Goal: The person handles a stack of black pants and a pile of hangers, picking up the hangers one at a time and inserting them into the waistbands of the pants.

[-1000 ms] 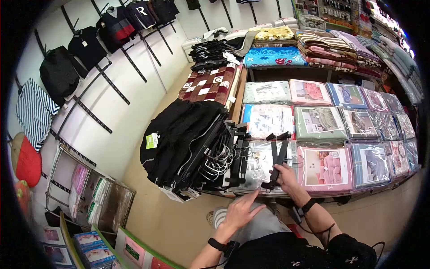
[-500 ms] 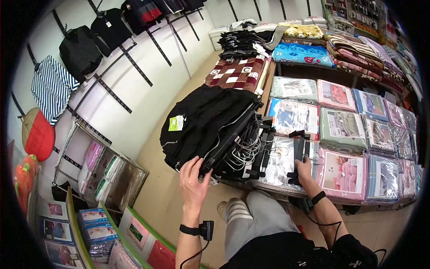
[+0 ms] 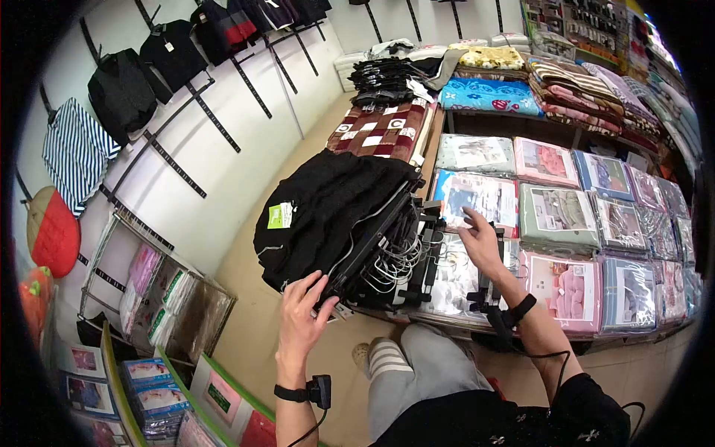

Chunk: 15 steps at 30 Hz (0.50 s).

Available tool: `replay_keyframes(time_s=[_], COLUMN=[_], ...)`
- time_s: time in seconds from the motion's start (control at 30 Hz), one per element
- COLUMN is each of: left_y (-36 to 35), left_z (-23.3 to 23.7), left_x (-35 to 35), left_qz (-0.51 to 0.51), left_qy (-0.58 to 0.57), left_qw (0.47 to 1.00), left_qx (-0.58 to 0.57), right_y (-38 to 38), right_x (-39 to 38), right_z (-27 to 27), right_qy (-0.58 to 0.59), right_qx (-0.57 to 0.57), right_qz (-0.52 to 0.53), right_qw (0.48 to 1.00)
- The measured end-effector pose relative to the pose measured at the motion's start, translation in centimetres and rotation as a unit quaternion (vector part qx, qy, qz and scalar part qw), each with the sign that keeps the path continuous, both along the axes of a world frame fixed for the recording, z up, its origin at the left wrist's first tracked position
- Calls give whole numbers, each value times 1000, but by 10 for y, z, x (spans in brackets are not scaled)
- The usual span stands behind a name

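A thick pile of black garments (image 3: 328,201) with a green-and-white tag (image 3: 281,215) lies in front of me, its black hangers (image 3: 357,264) and wire hooks (image 3: 395,257) bunched along the right side. My left hand (image 3: 302,313) rests its fingertips against the pile's near corner, thumb apart from the fingers. Over the packaged bedding, my right hand (image 3: 480,242) is empty with its fingers spread. A loose black hanger (image 3: 428,272) lies right of the hooks. Another black hanger (image 3: 482,296) lies beneath my right wrist, partly covered by it.
Packaged bedding sets (image 3: 560,216) cover the display to the right. Folded blankets (image 3: 491,97) and a stack of black clothes (image 3: 383,82) are at the back. Shirts hang on the left wall above a wire rack (image 3: 167,246); green-edged shelves (image 3: 216,395) stand lower left.
My right hand has let go of the black hanger and moved up and left, fingers spreading. The hanger now lies on the packages. My left hand stays at the pile's corner.
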State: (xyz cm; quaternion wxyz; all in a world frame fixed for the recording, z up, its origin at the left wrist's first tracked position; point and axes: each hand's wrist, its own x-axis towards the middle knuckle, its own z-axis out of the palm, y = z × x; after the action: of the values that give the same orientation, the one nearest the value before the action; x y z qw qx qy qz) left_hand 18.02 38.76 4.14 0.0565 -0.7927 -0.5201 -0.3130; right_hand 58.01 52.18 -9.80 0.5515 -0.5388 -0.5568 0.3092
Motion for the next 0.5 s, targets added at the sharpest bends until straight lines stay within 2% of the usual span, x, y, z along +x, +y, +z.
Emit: replay_keyframes(time_s=[0.13,0.23,0.27,0.4,0.5], left_y=[0,5,7,17,21], left_z=[11,5,3,7,9], left_x=[3,0,-1,-1,-7], left_qz=[5,22,30,61,61], left_qy=[2,-18,-25,-76,-115], left_qw=[1000,999,999,994,991], left_qx=[-18,15,34,47,14], right_y=[24,45,57,81,98], right_x=[-22,-32,-36,-39,-37], right_z=[104,137,139,152,168], right_qy=[-166,-351,-381,-377,-369], right_qx=[147,274,291,286,279], right_qz=[53,71,62,96,154], right_qw=[974,892,875,876,873])
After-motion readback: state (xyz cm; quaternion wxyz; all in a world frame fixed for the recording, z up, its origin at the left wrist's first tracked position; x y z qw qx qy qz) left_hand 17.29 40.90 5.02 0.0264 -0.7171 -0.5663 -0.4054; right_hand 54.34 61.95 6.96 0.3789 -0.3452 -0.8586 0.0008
